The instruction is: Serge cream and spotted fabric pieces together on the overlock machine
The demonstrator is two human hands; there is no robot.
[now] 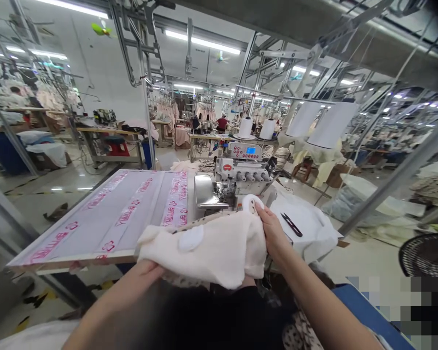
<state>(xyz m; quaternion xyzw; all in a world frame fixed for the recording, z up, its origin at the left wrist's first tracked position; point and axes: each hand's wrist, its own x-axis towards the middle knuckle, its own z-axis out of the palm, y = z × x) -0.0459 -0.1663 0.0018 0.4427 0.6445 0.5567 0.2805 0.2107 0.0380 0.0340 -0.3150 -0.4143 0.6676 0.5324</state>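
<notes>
A cream, fleecy garment piece [219, 245] with a white oval patch hangs between my hands, above my lap. My right hand [272, 226] is closed on its upper right corner, beside a small rounded part with brown spots. At the lower left, my left hand [149, 272] reaches under the fabric, and its fingers are hidden there. Spotted fabric shows along the back and lower edges. Just beyond the piece stands a white overlock sewing machine [241, 170] with a lit blue display and a shiny metal plate.
A table [131, 194] covered in printed plastic extends left. Dark thread snips [291, 224] lie on white fabric [314, 228] to the right. Thread cones [332, 124] stand behind the machine. A black fan [427, 255] is at the right edge, near a slanted metal post.
</notes>
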